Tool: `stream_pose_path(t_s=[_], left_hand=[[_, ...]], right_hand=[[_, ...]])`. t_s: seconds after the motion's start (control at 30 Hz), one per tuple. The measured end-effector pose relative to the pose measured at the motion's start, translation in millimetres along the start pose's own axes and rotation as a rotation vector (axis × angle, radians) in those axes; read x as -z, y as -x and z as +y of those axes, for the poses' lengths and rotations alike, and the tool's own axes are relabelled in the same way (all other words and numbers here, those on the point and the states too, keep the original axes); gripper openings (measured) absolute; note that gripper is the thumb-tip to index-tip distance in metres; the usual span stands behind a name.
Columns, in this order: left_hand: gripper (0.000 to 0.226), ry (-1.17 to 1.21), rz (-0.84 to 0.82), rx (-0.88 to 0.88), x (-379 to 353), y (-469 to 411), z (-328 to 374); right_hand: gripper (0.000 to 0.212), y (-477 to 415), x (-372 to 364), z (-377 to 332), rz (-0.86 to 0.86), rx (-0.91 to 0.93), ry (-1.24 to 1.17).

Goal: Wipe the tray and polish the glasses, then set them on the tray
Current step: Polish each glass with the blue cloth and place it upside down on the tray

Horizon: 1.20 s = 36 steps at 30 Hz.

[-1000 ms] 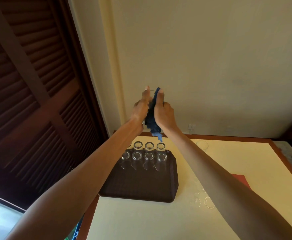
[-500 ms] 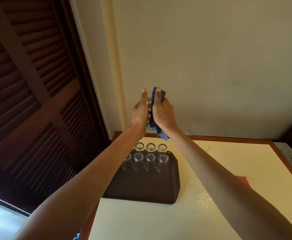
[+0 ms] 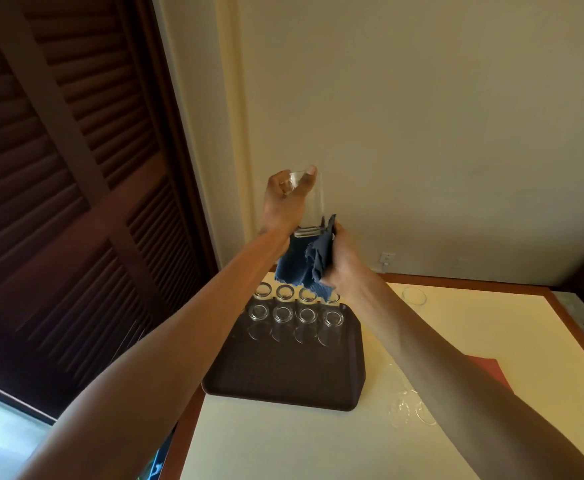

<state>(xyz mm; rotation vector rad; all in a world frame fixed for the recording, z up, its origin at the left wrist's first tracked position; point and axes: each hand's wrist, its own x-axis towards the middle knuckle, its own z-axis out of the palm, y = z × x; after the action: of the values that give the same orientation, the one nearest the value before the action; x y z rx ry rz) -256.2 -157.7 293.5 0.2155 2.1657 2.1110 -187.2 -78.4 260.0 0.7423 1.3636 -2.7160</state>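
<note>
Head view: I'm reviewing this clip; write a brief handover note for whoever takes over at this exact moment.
Left hand grips a tall clear glass near its upper end, raised above the table.
Right hand grips the blue cloth at that glass's lower end.
Brown tray on the table holds eight glasses upright, two rows at its far end.
Done: those eight are set.
Left: finish this glass, set it down, then do the loose glasses on the table right of the tray.
</note>
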Motion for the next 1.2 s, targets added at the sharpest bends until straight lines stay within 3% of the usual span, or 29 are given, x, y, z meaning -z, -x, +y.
stream_pose_path(t_s=[0.07,0.13,0.2,0.3,0.4,0.5,0.57,0.67,0.73,0.8,0.93,0.97,1.07,1.13,1.2], left_hand=[[0.078,-0.039,-0.076,-0.042,4,2,-3],[0.077,-0.162,-0.111,-0.122,11,3,-4],[0.061,-0.324,-0.135,-0.177,19,0,-6],[0.043,-0.472,-0.169,-0.15,29,-2,-11],[0.04,-0.577,-0.17,-0.149,30,5,-19],[0.044,-0.686,-0.136,-0.128,28,14,-22],[0.047,-0.714,-0.087,-0.235,31,16,-28],[0.045,-0.783,0.002,-0.628,39,16,-42],[0.042,-0.791,0.019,-0.759,42,16,-49],[0.039,-0.756,0.03,-0.712,41,16,-53],[0.042,-0.719,-0.042,-0.227,25,14,-44],[0.043,-0.74,-0.042,-0.191,22,14,-42],[0.045,-0.761,0.07,-0.442,24,15,-43],[0.042,-0.724,0.111,-0.68,29,18,-48],[0.04,-0.714,0.104,-0.78,31,20,-52]], right_hand=[[0.045,-2,-2,3,-0.005,0.06,-0.119],[0.052,-10,-1,4,-0.008,0.084,-0.203],[0.065,-15,2,1,-0.008,0.062,-0.197],[0.064,-16,12,-3,0.053,0.103,0.099],[0.065,-17,14,5,0.098,0.335,0.376],[0.063,-26,20,17,0.159,0.508,0.488],[0.059,-25,23,15,0.113,0.456,0.472],[0.047,-17,24,1,-0.026,0.104,0.441],[0.043,-15,26,-7,-0.106,-0.029,0.455],[0.044,-18,24,-6,-0.055,0.019,0.471],[0.054,-27,27,14,0.053,0.299,0.501],[0.055,-27,29,16,0.054,0.323,0.484],[0.046,-22,29,6,-0.009,0.28,0.416],[0.04,-16,28,-9,-0.103,0.133,0.461],[0.042,-12,30,-19,-0.167,0.006,0.513]])
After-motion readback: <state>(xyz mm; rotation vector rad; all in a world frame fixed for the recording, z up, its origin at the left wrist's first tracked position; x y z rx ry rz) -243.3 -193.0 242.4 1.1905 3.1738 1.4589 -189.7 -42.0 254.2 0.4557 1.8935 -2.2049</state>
